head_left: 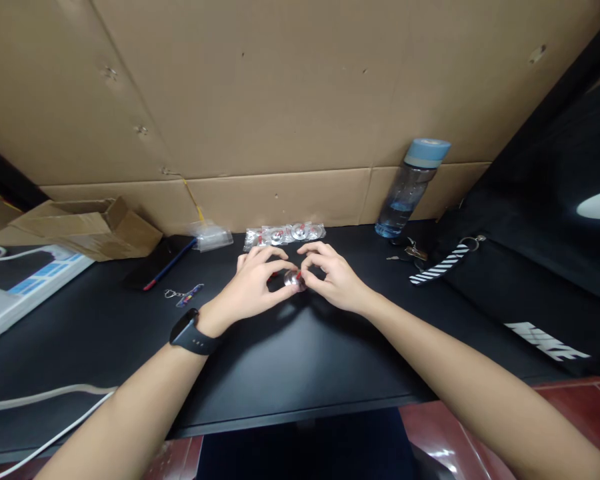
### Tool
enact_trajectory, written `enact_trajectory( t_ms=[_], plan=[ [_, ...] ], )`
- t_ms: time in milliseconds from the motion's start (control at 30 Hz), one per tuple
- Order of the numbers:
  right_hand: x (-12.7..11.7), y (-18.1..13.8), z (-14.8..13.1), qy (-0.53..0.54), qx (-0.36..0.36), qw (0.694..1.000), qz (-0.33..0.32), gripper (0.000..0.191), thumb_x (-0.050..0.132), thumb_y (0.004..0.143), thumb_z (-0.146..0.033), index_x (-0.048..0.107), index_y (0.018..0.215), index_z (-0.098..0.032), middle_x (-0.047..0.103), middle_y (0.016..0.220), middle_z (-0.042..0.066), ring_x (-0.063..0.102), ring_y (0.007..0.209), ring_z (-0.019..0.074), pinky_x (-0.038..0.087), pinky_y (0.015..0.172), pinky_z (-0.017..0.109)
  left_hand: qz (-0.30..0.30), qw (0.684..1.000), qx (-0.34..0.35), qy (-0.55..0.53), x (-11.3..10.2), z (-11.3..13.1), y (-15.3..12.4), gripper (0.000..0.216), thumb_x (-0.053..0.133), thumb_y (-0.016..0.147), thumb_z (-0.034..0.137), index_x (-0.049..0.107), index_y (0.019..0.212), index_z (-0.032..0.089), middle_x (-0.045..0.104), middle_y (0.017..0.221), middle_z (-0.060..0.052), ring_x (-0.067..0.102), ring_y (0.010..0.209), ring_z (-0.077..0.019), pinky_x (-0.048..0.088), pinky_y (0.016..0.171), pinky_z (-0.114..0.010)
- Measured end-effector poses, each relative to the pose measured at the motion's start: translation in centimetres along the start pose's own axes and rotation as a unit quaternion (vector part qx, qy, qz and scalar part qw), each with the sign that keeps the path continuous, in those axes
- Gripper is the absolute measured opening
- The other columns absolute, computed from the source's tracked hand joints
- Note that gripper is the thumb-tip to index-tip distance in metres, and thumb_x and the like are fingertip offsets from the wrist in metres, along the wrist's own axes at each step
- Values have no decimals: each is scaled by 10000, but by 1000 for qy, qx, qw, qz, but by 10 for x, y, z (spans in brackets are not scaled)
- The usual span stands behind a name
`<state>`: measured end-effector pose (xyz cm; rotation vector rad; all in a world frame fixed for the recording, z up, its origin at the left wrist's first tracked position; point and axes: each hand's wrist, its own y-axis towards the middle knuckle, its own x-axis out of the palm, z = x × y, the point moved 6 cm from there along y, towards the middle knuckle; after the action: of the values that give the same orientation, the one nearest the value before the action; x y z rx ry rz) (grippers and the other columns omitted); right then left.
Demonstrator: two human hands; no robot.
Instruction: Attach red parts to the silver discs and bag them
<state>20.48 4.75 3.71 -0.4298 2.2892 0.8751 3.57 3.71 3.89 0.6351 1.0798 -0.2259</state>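
Note:
Between my hands, just above the black table [300,373], is a small shiny round metal-looking piece [293,279] with a red part. My left hand [253,283] pinches its left side between thumb and fingers. At the right edge, by the red part, the thumb and fingertips of my right hand [333,277] close on it. Its exact kind is too small to tell. Just behind my hands lies a row of clear plastic packets [300,232] holding similar shiny round pieces with red bits. My left wrist wears a dark watch [193,333].
At left are an open cardboard box [95,230], a white power strip [45,280], a pen [170,263], a small keychain [184,294] and clear plastic bags [213,237]. A water bottle [405,190], keys [416,251], a striped strap [439,265] and a black bag [535,280] are at right.

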Motion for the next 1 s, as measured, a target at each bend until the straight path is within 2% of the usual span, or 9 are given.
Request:
enact_trajectory(
  t_ms=[67,133,233,333,433,500,733,900,1000],
  plan=[
    [2,0,2,-24,-8,999,-36,83,648,881,-209,667,801,-219,609,1288,78,560,1174,264,460,1027,447,5,1000,-17,-11,-7,-18,1,327,579,951,455,682,1230,321,603,1334,-58,504,1239,-291,372,1034,-464],
    [4,-1,5,-48,-19,995,-83,83,683,856,-216,678,773,-214,594,1318,89,533,1210,292,463,1030,477,24,999,-44,11,-17,-40,0,257,528,975,359,729,1122,296,639,1255,-56,536,1182,-274,370,1030,-465],
    [5,-2,8,-72,-32,987,-142,111,699,849,-230,684,740,-211,599,1311,101,540,1208,309,463,1031,503,-23,997,-34,69,-17,-63,-2,124,698,856,364,782,900,284,666,1126,-54,528,1142,-299,342,1022,-493],
    [-1,-1,16,-81,-27,984,-156,60,695,877,-283,695,880,-224,645,1201,96,591,1124,279,484,1000,471,-59,996,-17,70,-6,-72,-3,128,780,797,380,786,893,295,656,1099,-45,525,1118,-287,349,986,-465],
    [-13,1,34,-105,0,986,-127,261,750,817,-242,670,1066,-226,665,1130,86,611,1081,269,500,964,439,-69,996,1,63,6,-73,-2,92,779,814,347,788,898,309,651,1084,-35,526,1103,-264,352,958,-428],
    [-19,2,48,-123,20,986,-115,344,765,779,-197,670,1109,-222,675,1146,93,616,1099,280,494,972,445,-72,996,9,57,12,-73,0,73,764,836,346,792,892,310,650,1072,-36,529,1087,-254,353,951,-414],
    [-21,3,75,-110,71,984,-121,428,766,795,-203,669,1210,-242,752,1060,68,710,965,239,527,872,356,-86,994,22,72,9,-64,-1,93,711,885,343,752,855,264,669,1040,-50,525,1078,-261,351,906,-386],
    [-26,1,79,-134,99,979,-115,393,789,772,-221,694,1152,-245,763,1001,60,725,931,245,541,826,339,-31,999,11,35,-4,-45,2,139,592,982,339,689,935,251,730,1034,-27,596,1057,-227,322,904,-373],
    [-30,1,77,-121,104,981,-110,331,787,766,-214,709,1086,-237,767,968,53,726,913,236,546,812,330,-3,1000,3,20,-8,-37,4,155,629,965,381,699,914,253,762,985,-16,629,1027,-227,313,936,-393]
  ],
)
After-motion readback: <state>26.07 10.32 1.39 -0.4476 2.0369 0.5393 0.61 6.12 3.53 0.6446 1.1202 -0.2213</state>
